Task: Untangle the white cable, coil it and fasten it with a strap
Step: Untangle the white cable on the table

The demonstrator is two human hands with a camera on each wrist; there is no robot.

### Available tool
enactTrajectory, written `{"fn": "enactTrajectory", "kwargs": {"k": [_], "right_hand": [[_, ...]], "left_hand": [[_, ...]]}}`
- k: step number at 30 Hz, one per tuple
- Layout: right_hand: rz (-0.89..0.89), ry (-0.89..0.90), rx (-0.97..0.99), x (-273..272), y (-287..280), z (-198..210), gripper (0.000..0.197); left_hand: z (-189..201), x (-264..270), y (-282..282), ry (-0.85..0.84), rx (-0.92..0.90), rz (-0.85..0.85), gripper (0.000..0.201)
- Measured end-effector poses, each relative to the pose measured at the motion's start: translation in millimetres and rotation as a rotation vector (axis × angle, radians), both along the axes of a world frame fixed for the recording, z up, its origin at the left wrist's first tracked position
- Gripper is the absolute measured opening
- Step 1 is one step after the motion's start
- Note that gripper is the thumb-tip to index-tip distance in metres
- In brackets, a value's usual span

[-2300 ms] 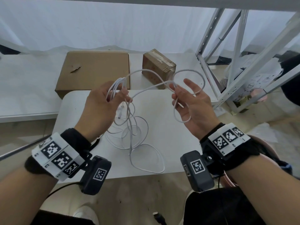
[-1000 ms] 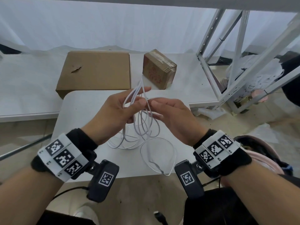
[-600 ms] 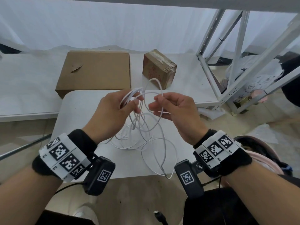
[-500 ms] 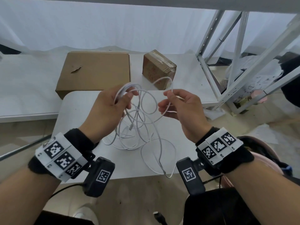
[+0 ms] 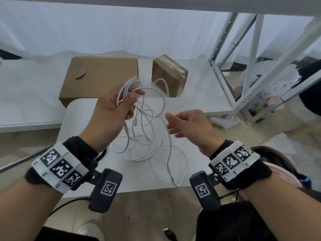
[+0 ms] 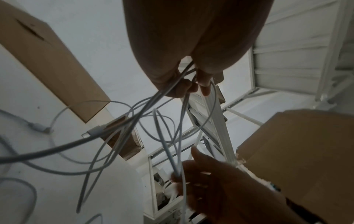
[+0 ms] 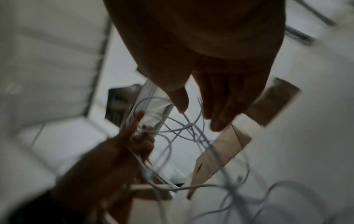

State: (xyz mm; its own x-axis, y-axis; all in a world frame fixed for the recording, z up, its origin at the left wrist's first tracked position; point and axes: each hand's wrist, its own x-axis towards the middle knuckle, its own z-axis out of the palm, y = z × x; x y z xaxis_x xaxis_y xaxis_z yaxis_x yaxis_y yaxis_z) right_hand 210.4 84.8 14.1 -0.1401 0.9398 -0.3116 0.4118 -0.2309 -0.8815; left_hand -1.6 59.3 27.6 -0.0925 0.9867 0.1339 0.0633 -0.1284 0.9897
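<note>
The white cable [image 5: 127, 85] is a loose tangle. My left hand [image 5: 133, 96] holds it up above the white table [image 5: 81, 119], several strands gathered between thumb and fingers. The other loops hang down and lie on the tabletop, and one white plug [image 6: 93, 131] dangles among them. My right hand [image 5: 173, 124] hovers to the right of the hanging strands with its fingers straight and nothing gripped. In the left wrist view the left fingers [image 6: 184, 89] pinch the strands, and cable runs past the right hand [image 6: 220, 181]. The blurred right wrist view shows the right hand [image 7: 195, 109] spread above the tangle [image 7: 184, 130].
A flat cardboard box [image 5: 99, 79] and a small taped cardboard box [image 5: 169, 73] sit on the long white bench behind the table. A white metal rack [image 5: 224, 75] stands at the right. A dark plug [image 5: 168, 232] lies on the floor near my feet.
My right hand has let go of the loop it pinched half a second ago and dropped lower with its fingers spread. My left hand keeps hold of the gathered strands.
</note>
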Motion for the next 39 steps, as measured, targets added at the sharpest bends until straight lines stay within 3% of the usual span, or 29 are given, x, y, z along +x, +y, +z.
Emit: {"fn": "enactTrajectory", "kwargs": {"k": [2, 5, 8, 11, 14, 17, 22, 27, 33, 39], "right_hand": [[0.004, -0.208, 0.234, 1.3, -2.9, 1.7, 0.020], [0.078, -0.110, 0.437, -2.8, -6.5, 8.6, 0.025], [0.274, -0.211, 0.392, -9.0, -4.3, 5.4, 0.044], [0.363, -0.323, 0.204, -9.3, -1.3, -4.4, 0.038], [0.237, -0.012, 0.092, -8.8, -0.6, -7.7, 0.016], [0.040, 0.253, 0.050, -9.3, 2.0, -1.2, 0.016], [-0.191, 0.478, 0.004, -0.7, 12.9, 5.4, 0.016], [-0.359, 0.757, -0.025, 10.7, 23.1, 16.2, 0.015], [-0.583, 0.642, -0.041, 22.0, 32.1, 13.9, 0.011], [-0.464, 0.490, -0.055, 20.6, 29.6, 6.7, 0.032]], "left_hand": [[-1.3, -1.8, -0.7, 0.095, 0.030, -0.007, 0.020], [-2.0, -0.5, -3.2, 0.211, 0.049, -0.066, 0.023], [1.0, 6.2, -7.0, 0.271, 0.054, -0.132, 0.023], [4.3, 8.3, -10.0, 0.231, 0.053, -0.184, 0.024], [5.4, 6.4, -8.4, 0.211, 0.054, -0.178, 0.026], [1.0, 3.2, -4.5, 0.169, 0.058, -0.085, 0.026], [-8.5, -11.6, 3.4, 0.105, 0.001, 0.128, 0.025], [-3.2, -22.1, 8.5, 0.063, 0.129, 0.323, 0.026], [7.4, -27.5, 11.5, 0.007, 0.296, 0.546, 0.033], [10.4, -25.6, 9.2, 0.043, 0.325, 0.498, 0.033]]}}
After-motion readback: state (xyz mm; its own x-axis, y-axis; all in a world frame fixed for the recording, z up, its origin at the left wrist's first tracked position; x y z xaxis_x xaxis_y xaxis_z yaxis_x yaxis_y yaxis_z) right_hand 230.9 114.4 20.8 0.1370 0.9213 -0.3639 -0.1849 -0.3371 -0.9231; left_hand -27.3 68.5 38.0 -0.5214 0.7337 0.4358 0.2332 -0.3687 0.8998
